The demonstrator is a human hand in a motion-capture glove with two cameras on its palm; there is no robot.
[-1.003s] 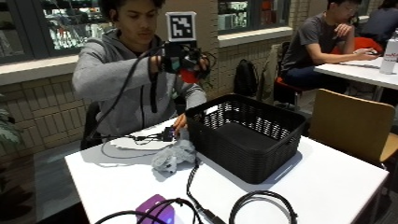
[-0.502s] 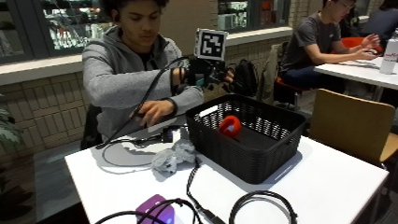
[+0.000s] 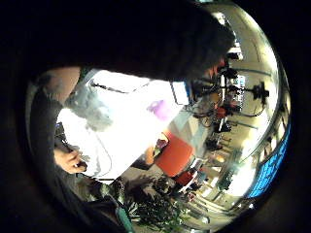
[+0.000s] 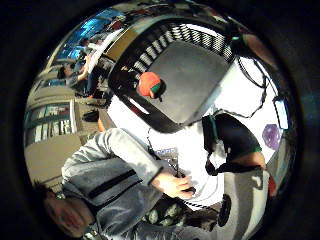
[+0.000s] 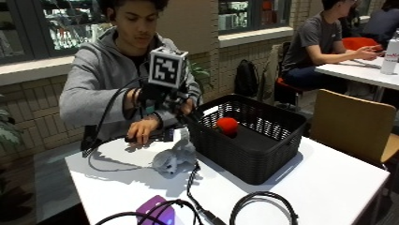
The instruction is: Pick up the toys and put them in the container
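A red toy (image 5: 227, 125) with a green spot lies on the floor of the black mesh basket (image 5: 262, 154); the thumb side palm view shows the red toy (image 4: 149, 84) there too. A grey plush toy (image 5: 174, 157) lies on the white table against the basket's left wall, beside a cable. A purple toy (image 5: 156, 211) sits at the table's near edge. My gloved right hand (image 5: 165, 98) hovers above the table just left of the basket's back corner, fingers relaxed and holding nothing. Below it the little finger side palm view shows the plush (image 3: 90, 107) and purple toy (image 3: 158, 109).
The person's bare left hand (image 5: 143, 132) rests on the table on a small black object, left of the plush. Black cables (image 5: 249, 211) loop across the table's front. A wooden chair (image 5: 352, 126) stands to the right of the table.
The red toy has appeared inside the basket. My right hand, above the basket's rim half a second ago, has moved left and down, away from the basket.
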